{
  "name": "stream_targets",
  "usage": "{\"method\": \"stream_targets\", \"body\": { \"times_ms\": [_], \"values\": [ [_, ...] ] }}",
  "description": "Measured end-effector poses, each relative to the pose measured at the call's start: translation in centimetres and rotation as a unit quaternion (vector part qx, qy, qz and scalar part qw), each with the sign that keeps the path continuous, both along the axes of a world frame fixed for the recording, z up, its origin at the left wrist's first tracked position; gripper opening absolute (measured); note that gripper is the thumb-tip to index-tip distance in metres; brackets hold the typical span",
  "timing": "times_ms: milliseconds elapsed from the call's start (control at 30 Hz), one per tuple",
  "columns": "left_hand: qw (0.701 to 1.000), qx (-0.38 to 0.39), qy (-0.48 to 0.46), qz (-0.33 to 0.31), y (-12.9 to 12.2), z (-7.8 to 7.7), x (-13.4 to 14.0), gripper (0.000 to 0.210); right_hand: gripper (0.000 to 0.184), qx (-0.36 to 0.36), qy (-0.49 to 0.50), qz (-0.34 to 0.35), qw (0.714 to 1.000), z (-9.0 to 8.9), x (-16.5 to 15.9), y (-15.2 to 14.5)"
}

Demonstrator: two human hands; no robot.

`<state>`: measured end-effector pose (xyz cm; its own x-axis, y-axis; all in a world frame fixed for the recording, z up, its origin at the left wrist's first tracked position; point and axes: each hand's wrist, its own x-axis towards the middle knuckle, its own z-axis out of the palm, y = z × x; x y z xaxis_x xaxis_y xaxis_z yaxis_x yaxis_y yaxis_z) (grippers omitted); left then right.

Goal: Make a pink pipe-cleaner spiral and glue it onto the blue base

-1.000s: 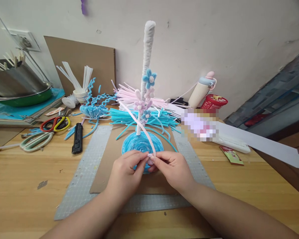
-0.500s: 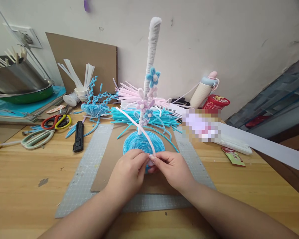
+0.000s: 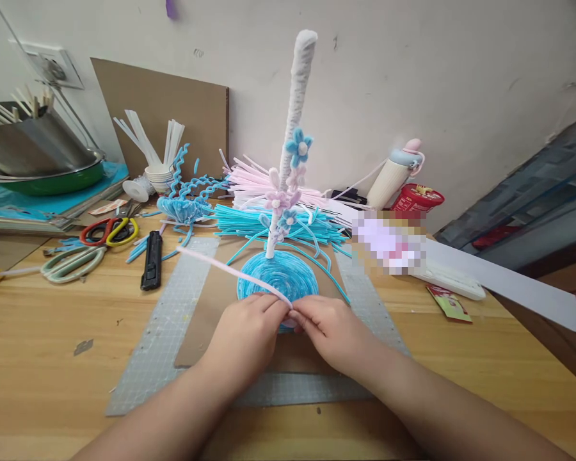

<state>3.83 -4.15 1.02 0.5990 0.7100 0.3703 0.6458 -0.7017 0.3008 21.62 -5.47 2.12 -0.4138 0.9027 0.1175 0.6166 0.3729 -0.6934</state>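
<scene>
As 2 bare hands met above a wooden table (image 3: 38, 378), the left hand (image 3: 244, 336) and the right hand (image 3: 333, 330) were clamped by their fingertips on the near end of a pale pink pipe cleaner (image 3: 235, 272), the 2 sets of fingers closed and touching. Its free length slanted up and to the left, passing in front of a blue coiled disc (image 3: 288, 272). Just below the fingertips showed a small pale pink piece (image 3: 290, 323), mostly hidden by the hands.

From the disc's far side rose a white-wrapped post (image 3: 300, 83), leaning slightly right and dressed with blue and pink fuzzy flowers (image 3: 294, 148). The disc rested on a cardboard sheet (image 3: 206, 333), which lay over a gray cutting mat (image 3: 139, 371).

Behind the post's foot lay a blue bundle of stems (image 3: 230, 221) and, farther back, a pink bundle (image 3: 249, 182). To the left, a black utility knife (image 3: 152, 259) lay near 2 pairs of scissors (image 3: 72, 266). At right, a cream bottle (image 3: 388, 182) stood tilted in view beside a red tub (image 3: 417, 198), with a small green sachet (image 3: 448, 304) nearer the front.
</scene>
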Motion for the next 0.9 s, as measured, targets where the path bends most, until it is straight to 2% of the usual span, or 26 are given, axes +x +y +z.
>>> {"method": "stream_targets", "body": {
  "times_ms": [100, 167, 233, 333, 533, 633, 700, 767, 833, 900],
  "values": [
    [0.999, 0.034, 0.003, -0.010, -0.1, 0.1, -0.1, 0.014, 0.026, -0.121, 0.084, -0.056, 0.987, -0.3, -0.4, 0.0],
    [0.999, 0.044, -0.016, -0.012, 0.0, 0.2, -0.2, 0.015, 0.026, -0.202, 0.178, -0.092, 0.959, -0.6, -0.7, 0.1],
    [0.998, 0.048, -0.046, -0.013, 0.1, 0.2, -0.3, 0.018, 0.029, -0.251, 0.254, -0.104, 0.928, -0.7, -1.0, 0.2],
    [0.995, 0.020, -0.102, -0.011, 0.2, 0.1, -0.2, 0.020, 0.035, -0.282, 0.319, -0.103, 0.899, -0.7, -1.2, 0.4],
    [0.968, -0.116, -0.222, 0.003, -0.2, 0.5, 0.6, 0.022, 0.034, -0.271, 0.382, -0.131, 0.874, -0.3, -1.0, 0.6],
    [0.928, -0.220, -0.297, 0.055, -0.2, 0.6, 0.8, 0.016, 0.032, -0.270, 0.397, -0.129, 0.868, -0.1, -1.1, 0.4],
    [0.877, -0.316, -0.353, 0.082, 0.0, 0.7, 0.9, 0.010, 0.031, -0.267, 0.398, -0.131, 0.868, 0.0, -1.3, 0.3],
    [0.814, -0.404, -0.408, 0.090, 0.3, 0.7, 0.9, 0.011, 0.031, -0.262, 0.397, -0.130, 0.870, 0.1, -1.4, 0.2],
    [0.769, -0.440, -0.454, 0.091, 0.5, 0.8, 1.0, 0.015, 0.031, -0.257, 0.395, -0.129, 0.872, 0.2, -1.4, 0.2],
    [0.760, -0.433, -0.475, 0.094, 0.4, 0.8, 1.0, 0.015, 0.032, -0.254, 0.391, -0.132, 0.875, 0.3, -1.5, 0.2]
  ]
}}
